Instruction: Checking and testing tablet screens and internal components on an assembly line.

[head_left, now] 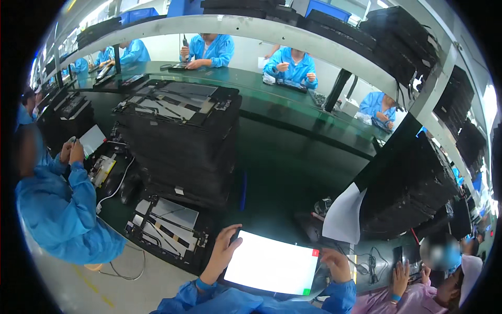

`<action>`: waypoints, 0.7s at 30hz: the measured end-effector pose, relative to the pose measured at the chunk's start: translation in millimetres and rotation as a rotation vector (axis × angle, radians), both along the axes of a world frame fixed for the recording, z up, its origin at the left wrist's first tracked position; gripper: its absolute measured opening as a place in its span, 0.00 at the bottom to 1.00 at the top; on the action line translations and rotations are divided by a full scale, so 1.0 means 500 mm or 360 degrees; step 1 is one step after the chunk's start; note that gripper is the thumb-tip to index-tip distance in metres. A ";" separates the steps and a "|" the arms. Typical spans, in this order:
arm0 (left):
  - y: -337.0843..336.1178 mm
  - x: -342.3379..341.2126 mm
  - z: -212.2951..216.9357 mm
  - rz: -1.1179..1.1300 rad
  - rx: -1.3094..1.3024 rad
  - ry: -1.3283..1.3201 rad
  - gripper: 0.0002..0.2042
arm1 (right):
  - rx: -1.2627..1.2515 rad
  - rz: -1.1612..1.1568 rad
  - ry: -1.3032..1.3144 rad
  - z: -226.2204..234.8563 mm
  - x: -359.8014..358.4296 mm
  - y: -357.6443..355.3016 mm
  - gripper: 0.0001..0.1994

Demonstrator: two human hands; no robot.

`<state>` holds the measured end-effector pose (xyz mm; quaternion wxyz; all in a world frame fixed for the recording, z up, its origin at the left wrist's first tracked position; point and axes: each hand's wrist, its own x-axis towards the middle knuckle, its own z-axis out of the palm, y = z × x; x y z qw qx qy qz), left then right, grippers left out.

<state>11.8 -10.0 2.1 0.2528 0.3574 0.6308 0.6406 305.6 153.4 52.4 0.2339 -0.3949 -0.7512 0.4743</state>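
A tablet (271,262) with a bright white screen lies low in front of me, tilted. A red square sits at its upper right corner and a green one at its lower right. My left hand (224,254) is closed on the tablet's upper left corner, with the thumb along the dark edge. At the upper right corner my right hand (337,266) has its bent fingers against the edge beside the red square; its fingertips are partly blurred. Left of the tablet, an opened device with exposed ribbon cables (170,228) rests on a black tray (196,261).
A tall stack of black trays (178,152) stands ahead on the green bench (277,162). Another black stack (413,183) with white paper (342,214) leans at right. Cables (372,264) lie beyond my right hand. Co-workers sit left (68,209), right (429,298) and opposite.
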 end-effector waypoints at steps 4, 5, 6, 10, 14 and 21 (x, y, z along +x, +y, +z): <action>0.002 -0.007 0.002 -0.0022 -0.0060 0.0152 0.16 | 0.0013 0.0012 -0.0003 0.005 -0.004 0.001 0.10; 0.003 -0.008 0.004 -0.0058 -0.0103 0.0116 0.15 | 0.0000 0.0014 -0.0013 -0.001 -0.003 0.004 0.10; 0.002 -0.009 0.005 -0.0095 -0.0147 0.0078 0.16 | 0.0062 0.0051 0.0028 -0.007 -0.005 0.009 0.10; 0.003 -0.013 0.016 -0.0069 -0.0083 -0.0074 0.15 | 0.0085 0.0075 0.0060 -0.010 -0.008 0.009 0.08; 0.000 -0.020 0.018 -0.0120 -0.0009 -0.0076 0.15 | 0.0118 0.0046 0.0077 -0.016 -0.006 0.000 0.09; 0.009 -0.012 0.035 -0.0050 -0.0063 -0.0198 0.14 | 0.0131 -0.0033 0.0029 -0.012 0.003 -0.002 0.11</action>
